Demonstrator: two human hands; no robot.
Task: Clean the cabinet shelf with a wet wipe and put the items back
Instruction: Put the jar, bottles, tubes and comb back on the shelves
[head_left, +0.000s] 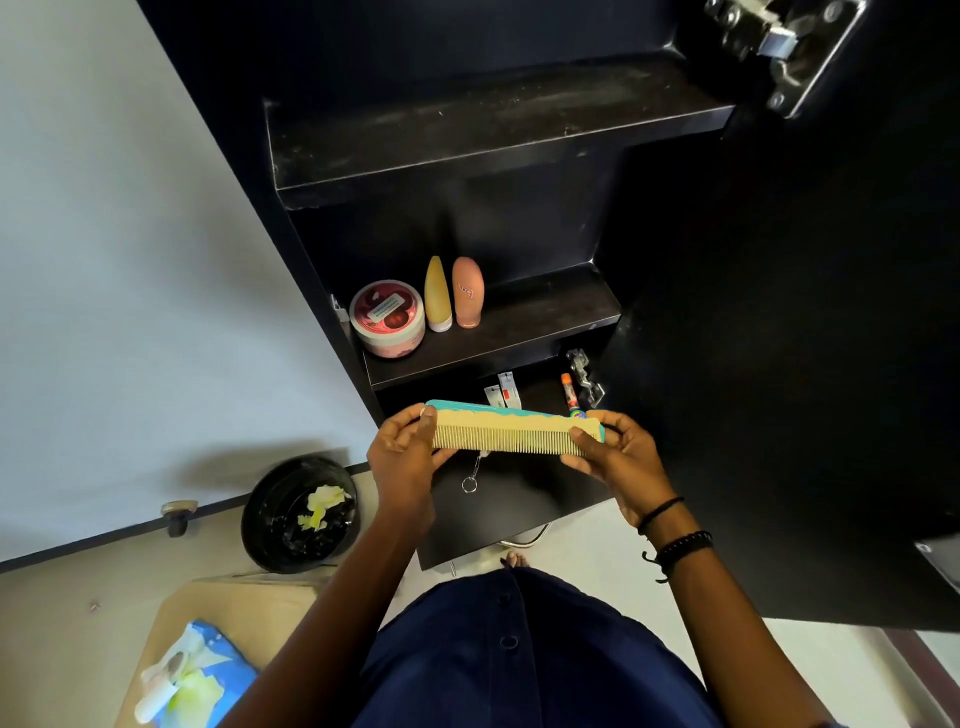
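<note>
Comb (511, 427) looked light and stiff to me, its fine teeth the weak part, so the two ends were where to hold it. My left hand (402, 460) and right hand (623, 467) had fingers (581, 435) pinched on those ends, holding it level before the cabinet shelf (550, 312).

On the middle shelf (545, 322) a jar (387, 318) stands left, two tubes (467, 291) just right of it. On the lowest shelf (519, 504) sachets (503, 395) lie left of a small tube (569, 391), a comb (514, 428) crosswise before them. Left of the cabinet (234, 130), a bin (298, 514) on the floor (78, 613); nearer, a wet-wipe pack (218, 670) on a box (249, 608).
</note>
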